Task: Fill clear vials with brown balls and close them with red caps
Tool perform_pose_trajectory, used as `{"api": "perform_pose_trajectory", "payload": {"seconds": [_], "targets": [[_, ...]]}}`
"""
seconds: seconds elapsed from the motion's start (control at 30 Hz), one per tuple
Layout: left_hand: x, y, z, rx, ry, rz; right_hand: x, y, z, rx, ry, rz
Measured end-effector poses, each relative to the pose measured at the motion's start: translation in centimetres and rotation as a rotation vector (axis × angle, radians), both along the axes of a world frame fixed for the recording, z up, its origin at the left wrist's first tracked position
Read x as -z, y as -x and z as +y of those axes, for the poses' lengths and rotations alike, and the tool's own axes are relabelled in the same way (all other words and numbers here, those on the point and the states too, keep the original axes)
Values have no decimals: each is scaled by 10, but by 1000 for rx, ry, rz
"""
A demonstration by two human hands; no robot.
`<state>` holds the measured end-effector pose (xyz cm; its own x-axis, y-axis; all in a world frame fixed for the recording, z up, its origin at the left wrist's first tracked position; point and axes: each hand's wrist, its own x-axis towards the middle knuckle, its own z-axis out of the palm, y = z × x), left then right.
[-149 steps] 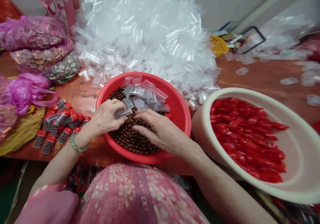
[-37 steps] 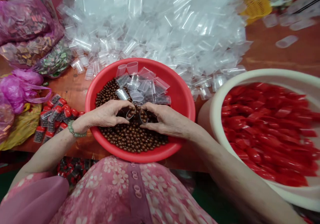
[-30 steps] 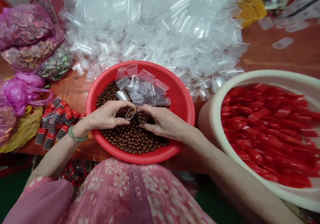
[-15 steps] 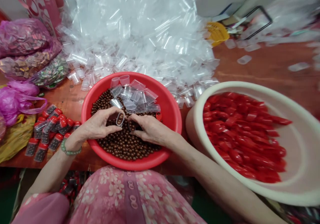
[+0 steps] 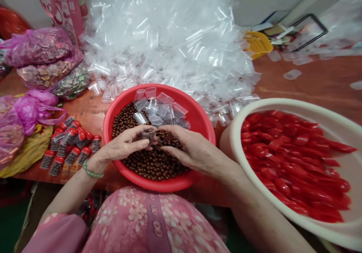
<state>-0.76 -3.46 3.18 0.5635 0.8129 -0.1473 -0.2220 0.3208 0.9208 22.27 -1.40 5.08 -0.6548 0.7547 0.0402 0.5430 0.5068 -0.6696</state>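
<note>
A red basin (image 5: 203,126) in front of me holds small brown balls (image 5: 152,164) and several clear plastic vials (image 5: 158,108). My left hand (image 5: 124,147) is over the balls, thumb and fingers closed on a clear vial (image 5: 148,133) partly filled with balls. My right hand (image 5: 192,149) meets it from the right, its fingers closed around another small vial that they mostly hide.
A big heap of empty clear vials (image 5: 169,42) rises behind the basin. A cream basin (image 5: 254,192) of red caps (image 5: 294,158) stands to the right. Filled, red-capped vials (image 5: 70,143) lie at left, beside pink plastic bags (image 5: 36,53). A yellow basket (image 5: 257,43) sits far back.
Both hands stay together over the balls. The vial in my left hand has tipped from mouth-up towards lying sideways, and the view has shifted slightly.
</note>
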Motion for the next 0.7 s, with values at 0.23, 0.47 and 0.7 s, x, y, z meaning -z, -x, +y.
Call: {"api": "perform_pose_trajectory", "payload": {"seconds": [0.23,0.47,0.7], "targets": [[2,-5,-4,-55,220,-242,-20,12,12,-23,32,242],[2,-1,-1,-38,246,-305,-19,23,31,-147,121,231],[3,0,0,-70,236,-280,-14,29,46,-221,175,225]]}}
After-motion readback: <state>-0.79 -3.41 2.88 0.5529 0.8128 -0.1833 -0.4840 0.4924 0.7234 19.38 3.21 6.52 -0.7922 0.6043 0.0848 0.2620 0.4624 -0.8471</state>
